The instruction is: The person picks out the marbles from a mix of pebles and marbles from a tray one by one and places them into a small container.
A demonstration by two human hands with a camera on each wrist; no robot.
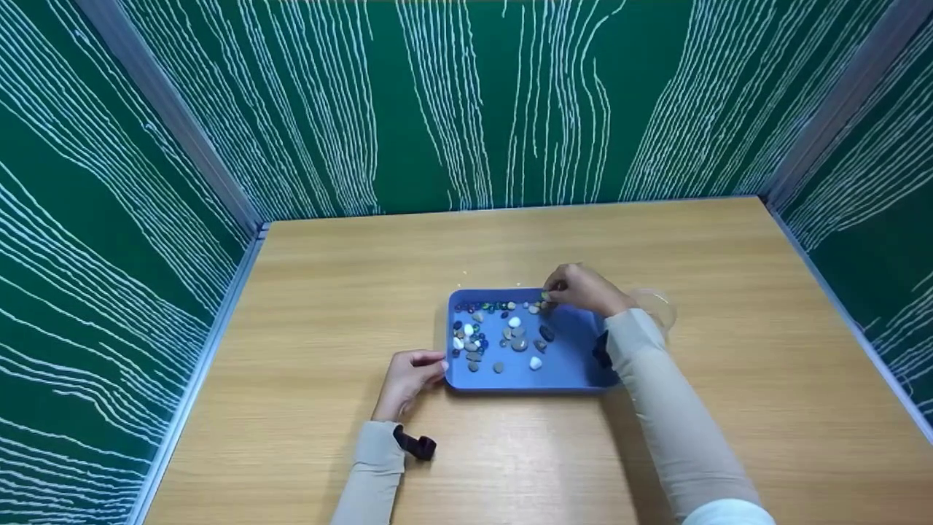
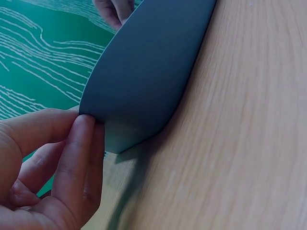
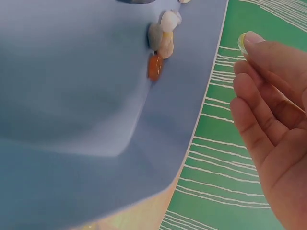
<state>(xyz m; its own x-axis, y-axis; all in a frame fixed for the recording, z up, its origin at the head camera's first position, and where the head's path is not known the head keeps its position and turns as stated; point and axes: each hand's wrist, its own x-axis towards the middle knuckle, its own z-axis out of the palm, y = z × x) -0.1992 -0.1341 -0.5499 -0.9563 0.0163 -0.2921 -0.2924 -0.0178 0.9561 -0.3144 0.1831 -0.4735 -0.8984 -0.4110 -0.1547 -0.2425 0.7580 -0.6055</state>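
A blue tray point(image 1: 572, 368) lies on the wooden table with pebbles and glass beads in it. At its left end, my left hand point(image 1: 412, 375) pinches the rim between thumb and fingers; the left wrist view shows the tray's outer wall point(image 2: 139, 76) there. My right hand point(image 1: 583, 288) is over the far edge, right of the middle. Between its thumb and index finger is a small clear glass marble with yellow inside point(image 3: 242, 44). In the right wrist view, an orange stone point(image 3: 155, 67) and a grey pebble point(image 3: 155, 36) lie along the far wall.
A row of dark and coloured beads point(image 1: 487, 307) runs along the tray's far side. White, grey and brown stones point(image 1: 518, 343) lie in loose groups on the left and middle. A transparent round dish point(image 1: 665, 306) stands right of the tray, partly behind the right forearm.
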